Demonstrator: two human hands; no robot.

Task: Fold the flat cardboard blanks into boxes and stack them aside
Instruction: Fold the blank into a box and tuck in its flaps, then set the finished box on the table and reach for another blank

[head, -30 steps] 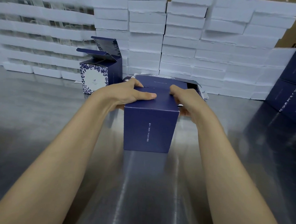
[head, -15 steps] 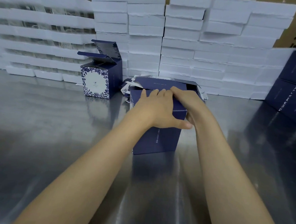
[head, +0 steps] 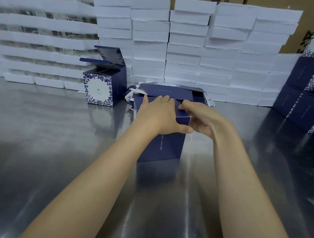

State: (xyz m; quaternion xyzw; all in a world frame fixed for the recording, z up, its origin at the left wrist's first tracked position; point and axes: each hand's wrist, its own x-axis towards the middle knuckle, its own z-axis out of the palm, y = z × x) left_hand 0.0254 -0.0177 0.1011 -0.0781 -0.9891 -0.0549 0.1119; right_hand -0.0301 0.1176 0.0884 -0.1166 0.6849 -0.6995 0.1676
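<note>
While the left hand [head: 160, 117] lies flat over the top of the navy box [head: 161, 148], fingers straight and thumb stretched along the near face, I read the right hand [head: 202, 119] as gripping: its fingers curl round the box's upper right corner, thumb on top. The box stands upright on the steel table [head: 58, 149], directly under both hands and between the forearms. The left hand and wrist cover most of the lid from my view, so I cannot tell whether the top flap is tucked in.

Just past the fingertips, a loose heap of flat blanks [head: 170, 91] crowds the box's far side; whether they touch it I cannot tell. Left of the left hand and farther off stands an open-lidded box [head: 103, 86], floral white panel facing me and flaps raised, well apart from the one being held. Far to the right of the right hand, stacked navy boxes [head: 304, 107] sit on the table. Beyond everything rises a wall of white foam trays [head: 186, 52], with brown cartons [head: 290, 35] showing above it.
</note>
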